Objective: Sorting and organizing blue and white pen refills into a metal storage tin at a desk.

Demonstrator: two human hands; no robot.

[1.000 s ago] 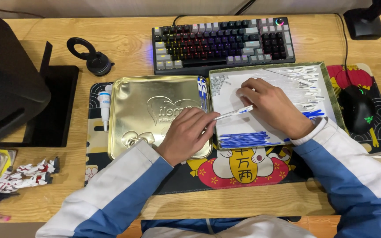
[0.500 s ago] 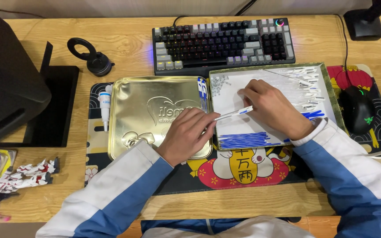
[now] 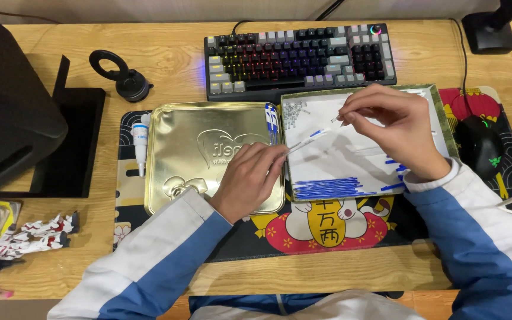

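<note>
My left hand (image 3: 249, 181) rests on the right edge of a gold tin lid (image 3: 208, 154) and pinches a thin white stick with blue bands (image 3: 309, 140), which points up and right. My right hand (image 3: 395, 127) hovers over a shallow tin tray (image 3: 445, 118) lined with white paper. Its fingertips pinch a tiny white piece (image 3: 335, 119) just above the stick's far end. A row of blue sticks (image 3: 327, 188) lies along the tray's near edge. Small white bits (image 3: 294, 112) are heaped in its far left corner.
A backlit keyboard (image 3: 300, 59) lies behind the tray and a black mouse (image 3: 482, 148) to its right. A small white glue bottle (image 3: 140, 139) sits left of the lid. Further off are a black ring stand (image 3: 120, 74), a black speaker (image 3: 13, 112) and a white model figure (image 3: 25, 237).
My right hand has shifted a little up and to the right, away from the stick's tip. My left hand and the stick have hardly moved.
</note>
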